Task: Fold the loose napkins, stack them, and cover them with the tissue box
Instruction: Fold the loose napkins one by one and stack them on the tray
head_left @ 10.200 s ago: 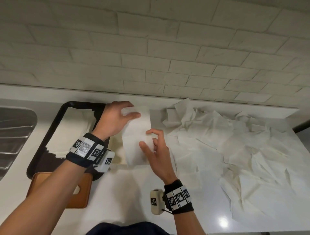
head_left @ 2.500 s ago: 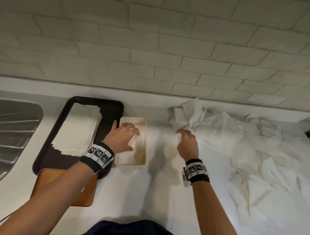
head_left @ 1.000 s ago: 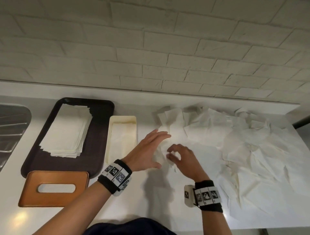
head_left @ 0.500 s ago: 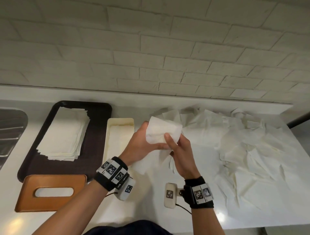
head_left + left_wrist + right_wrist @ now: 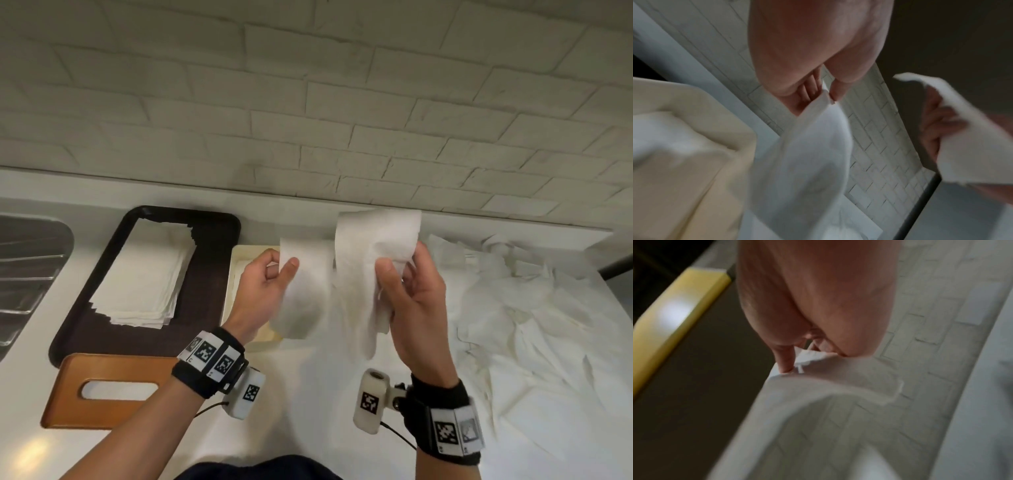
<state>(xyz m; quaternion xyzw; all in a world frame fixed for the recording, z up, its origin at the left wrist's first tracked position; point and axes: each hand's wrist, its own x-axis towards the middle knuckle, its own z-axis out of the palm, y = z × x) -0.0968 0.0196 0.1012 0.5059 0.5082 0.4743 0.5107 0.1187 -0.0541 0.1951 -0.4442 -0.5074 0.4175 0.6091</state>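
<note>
Both hands hold one white napkin [image 5: 356,270] up above the counter. My left hand [image 5: 270,284] pinches its left edge [image 5: 818,123] between thumb and fingers. My right hand [image 5: 407,284] grips its right side [image 5: 813,386], with the paper bunched in the palm. The napkin sags between the hands. A cream tray [image 5: 236,274] lies behind the left hand, partly hidden. A stack of folded napkins [image 5: 147,274] rests on a black tray [image 5: 212,246]. The brown tissue box cover [image 5: 106,390] lies at the front left. Loose napkins [image 5: 534,308] are heaped on the right.
A metal sink [image 5: 27,274] is at the far left. A white brick wall [image 5: 308,102] backs the white counter [image 5: 308,394]. A dark edge shows at the far right of the counter [image 5: 616,267].
Within the last second both hands picked a napkin off the counter, raised it and pulled it apart sideways. Earlier, the left hand pressed a folded napkin into the cream tray.
</note>
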